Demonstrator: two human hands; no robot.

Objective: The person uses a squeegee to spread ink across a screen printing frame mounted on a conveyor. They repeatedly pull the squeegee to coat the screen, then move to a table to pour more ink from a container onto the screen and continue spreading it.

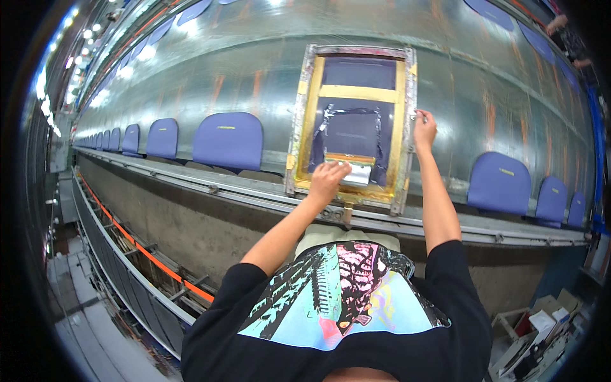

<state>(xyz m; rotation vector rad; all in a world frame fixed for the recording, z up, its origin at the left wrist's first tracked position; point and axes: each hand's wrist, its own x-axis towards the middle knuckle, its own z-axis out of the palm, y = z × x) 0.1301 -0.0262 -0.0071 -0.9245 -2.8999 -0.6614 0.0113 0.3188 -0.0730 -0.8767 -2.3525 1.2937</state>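
I note my left hand (328, 180), fingers closed on the wooden-backed squeegee (349, 165), low inside the yellow-taped rectangular printing screen frame (352, 127). My right hand (424, 129) grips the frame's edge. In my judgement: keep even pressure, frame pinned flat to the long shiny surface (254, 76).

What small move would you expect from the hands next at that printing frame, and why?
Probably the left hand pushes the squeegee up the dark mesh, away from the body. The blade sits at the near end of the screen frame, with the taped patch lying beyond it, and the right hand grips the frame's right edge, seemingly steadying it.
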